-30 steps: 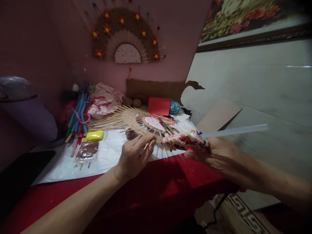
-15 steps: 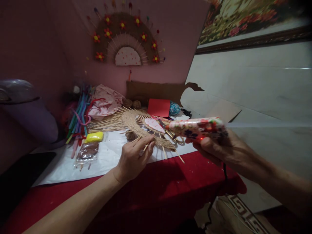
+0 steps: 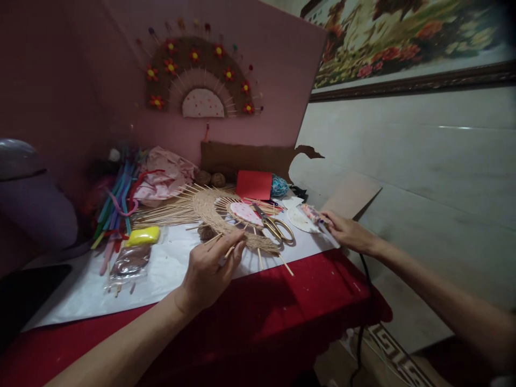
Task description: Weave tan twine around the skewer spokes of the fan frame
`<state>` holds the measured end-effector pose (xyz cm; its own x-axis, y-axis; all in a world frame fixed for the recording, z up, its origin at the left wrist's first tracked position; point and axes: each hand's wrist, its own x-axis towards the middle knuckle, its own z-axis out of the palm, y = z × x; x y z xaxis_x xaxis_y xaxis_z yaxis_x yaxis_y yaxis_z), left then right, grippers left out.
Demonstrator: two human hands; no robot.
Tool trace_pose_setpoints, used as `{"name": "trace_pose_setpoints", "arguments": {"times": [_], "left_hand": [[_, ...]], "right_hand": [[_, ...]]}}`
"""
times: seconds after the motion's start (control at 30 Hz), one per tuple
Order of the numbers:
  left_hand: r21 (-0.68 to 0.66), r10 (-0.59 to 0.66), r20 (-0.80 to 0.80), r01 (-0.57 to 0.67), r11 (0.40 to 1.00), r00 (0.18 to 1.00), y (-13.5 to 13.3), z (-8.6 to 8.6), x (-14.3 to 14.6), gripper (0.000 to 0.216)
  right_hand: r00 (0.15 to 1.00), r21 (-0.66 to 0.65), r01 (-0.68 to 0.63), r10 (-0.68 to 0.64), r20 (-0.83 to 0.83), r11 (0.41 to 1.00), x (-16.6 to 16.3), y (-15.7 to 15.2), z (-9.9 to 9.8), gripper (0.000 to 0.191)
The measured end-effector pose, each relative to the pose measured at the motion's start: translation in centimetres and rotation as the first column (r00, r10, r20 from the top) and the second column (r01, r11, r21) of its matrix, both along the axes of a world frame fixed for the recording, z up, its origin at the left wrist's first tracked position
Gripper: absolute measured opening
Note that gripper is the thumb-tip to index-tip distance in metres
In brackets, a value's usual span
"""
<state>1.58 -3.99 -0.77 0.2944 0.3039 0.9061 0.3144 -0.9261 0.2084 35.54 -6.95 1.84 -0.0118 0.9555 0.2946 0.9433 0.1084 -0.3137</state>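
My left hand (image 3: pixel 215 263) is closed at the front edge of a half-ring craft piece (image 3: pixel 209 212) wrapped in twine, with thin wooden sticks radiating from it. One stick shows between my fingers; the fingertips hide the exact grip. A spotted pink fabric half-disc (image 3: pixel 245 213) forms the piece's centre. My right hand (image 3: pixel 342 231) grips a glue gun (image 3: pixel 315 216) with a flowery covering, low over the right end of the white sheet, its cord hanging below. Gold-handled scissors (image 3: pixel 278 228) lie between the craft piece and the glue gun.
Yellow clay (image 3: pixel 143 236) and brown clay (image 3: pixel 131 260) lie in packets at left, near pipe cleaners (image 3: pixel 121 188). Behind are loose sticks (image 3: pixel 169 209), pink cloth (image 3: pixel 165 174) and red card (image 3: pixel 253 185). A finished flowered half-ring (image 3: pixel 201 70) hangs on the backboard.
My right hand has carried the glue gun away from the craft piece, down and farther off at the right, uncovering the scissors. My left hand keeps its hold; the view has shifted slightly.
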Motion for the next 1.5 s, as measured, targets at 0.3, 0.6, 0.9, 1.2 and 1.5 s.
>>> {"name": "trace_pose_setpoints", "arguments": {"times": [0.3,0.6,0.9,1.2,1.5], "left_hand": [[-0.007,-0.010,0.001,0.010,1.000,1.000,0.0,0.0,-0.1,0.027],[-0.006,0.002,-0.006,-0.003,1.000,1.000,-0.1,0.0,-0.1,0.024],[-0.022,0.007,-0.006,-0.007,1.000,1.000,-0.2,0.1,-0.2,0.024],[-0.027,0.029,0.005,-0.029,0.999,1.000,-0.1,0.1,-0.3,0.025],[-0.063,0.032,0.042,-0.030,0.998,0.999,-0.2,0.4,-0.3,0.023]], "right_hand": [[0.990,-0.224,-0.007,0.038,0.135,0.975,2.6,2.9,-3.8,0.041],[0.973,-0.197,-0.064,0.105,0.205,0.978,1.4,2.1,-3.4,0.050],[0.962,0.488,-0.214,0.269,-0.046,0.846,-8.4,-2.5,0.2,0.023],[0.941,0.587,-0.293,0.335,0.039,0.755,-16.3,-5.4,0.6,0.033],[0.967,0.785,-0.045,0.225,-0.122,0.618,-18.6,-6.8,-0.5,0.032]]}}
